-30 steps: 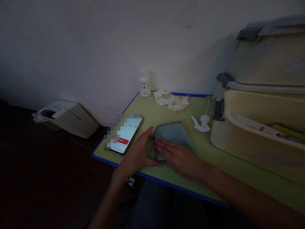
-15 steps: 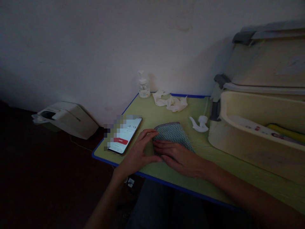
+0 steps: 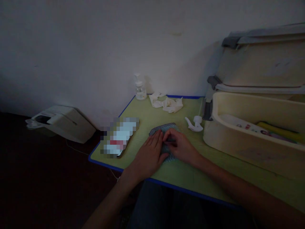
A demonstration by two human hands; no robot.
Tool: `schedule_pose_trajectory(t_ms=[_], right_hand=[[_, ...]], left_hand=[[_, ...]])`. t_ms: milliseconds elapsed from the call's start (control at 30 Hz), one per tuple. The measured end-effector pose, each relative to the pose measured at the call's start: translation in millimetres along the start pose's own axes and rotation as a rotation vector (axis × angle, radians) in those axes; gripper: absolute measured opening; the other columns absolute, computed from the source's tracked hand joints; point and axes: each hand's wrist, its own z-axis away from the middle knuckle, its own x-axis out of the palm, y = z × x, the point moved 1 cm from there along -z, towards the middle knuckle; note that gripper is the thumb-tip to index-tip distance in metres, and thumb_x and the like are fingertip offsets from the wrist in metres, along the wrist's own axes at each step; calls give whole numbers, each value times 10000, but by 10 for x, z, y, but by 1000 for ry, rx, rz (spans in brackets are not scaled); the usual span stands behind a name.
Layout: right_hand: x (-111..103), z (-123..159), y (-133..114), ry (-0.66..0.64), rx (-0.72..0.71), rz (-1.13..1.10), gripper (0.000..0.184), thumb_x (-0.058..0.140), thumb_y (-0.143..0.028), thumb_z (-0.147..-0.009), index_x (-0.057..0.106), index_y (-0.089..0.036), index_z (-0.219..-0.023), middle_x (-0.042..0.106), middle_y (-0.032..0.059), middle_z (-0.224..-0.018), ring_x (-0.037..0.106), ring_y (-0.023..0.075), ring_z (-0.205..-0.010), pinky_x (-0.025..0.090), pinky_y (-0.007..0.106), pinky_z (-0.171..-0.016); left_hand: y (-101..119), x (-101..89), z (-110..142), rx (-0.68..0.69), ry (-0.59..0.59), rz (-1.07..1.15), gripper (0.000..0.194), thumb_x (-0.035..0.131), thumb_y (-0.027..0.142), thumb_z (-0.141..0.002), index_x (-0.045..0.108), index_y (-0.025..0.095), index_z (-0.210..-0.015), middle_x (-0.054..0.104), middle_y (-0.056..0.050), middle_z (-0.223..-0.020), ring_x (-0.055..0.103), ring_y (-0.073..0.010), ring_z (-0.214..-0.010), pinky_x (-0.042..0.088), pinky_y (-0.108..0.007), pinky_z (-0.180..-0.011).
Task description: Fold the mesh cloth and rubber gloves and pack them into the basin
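A blue-grey woven cloth (image 3: 169, 157), folded, with a black-and-white checked edge, lies on the green table (image 3: 214, 168) in front of me. My left hand (image 3: 150, 155) rests flat on its left part, fingers stretched out and pressing down. Over the right part, my right hand (image 3: 182, 147) has its fingers curled and pinched together on the cloth, the fingertips close to those of the left hand. Both hands hide much of the cloth's middle. Left of them lies a phone (image 3: 121, 136) with a lit, partly blurred screen.
At the back stand a clear pump bottle (image 3: 141, 92) and crumpled tissues (image 3: 170, 104). A white pump head (image 3: 195, 125) lies by a cream storage box (image 3: 238, 140) with its lid up, holding packages. A white bin (image 3: 64, 122) is on the floor at left.
My left hand has moved from the cloth's left edge to lie flat on it. My right hand has gone from flat to pinched, farther right. The cloth now looks narrower.
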Motion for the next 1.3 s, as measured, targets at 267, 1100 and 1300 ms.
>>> schedule_pose_trajectory(t_ms=[267,1100,1300], right_hand=[[69,-13,-18,-172,-97,765,492,360,-64,-778,453,50,-1248,434,252,-1326,394,283,-1268,342,418,-1060],[-313,179,222,-375,-141,839,714,273,-534,-924,287,-3,-1401,210,216,-1460,171,310,-1365,225,505,-1095],[-453,342,152,-417,-148,757,795,311,-620,-881,286,-24,-1407,232,210,-1455,203,295,-1362,223,500,-1099]], left_hand=[[11,0,0,38,-1,-135,624,329,419,-921,244,25,-1398,276,-196,-1470,232,-241,-1376,270,-421,-1117],[-58,-44,38,67,-34,-88,664,255,528,-917,286,74,-1401,222,-169,-1495,69,-296,-1400,203,-481,-1120],[-86,-44,37,66,-31,-12,661,312,524,-907,282,89,-1404,218,-151,-1500,73,-284,-1403,199,-488,-1123]])
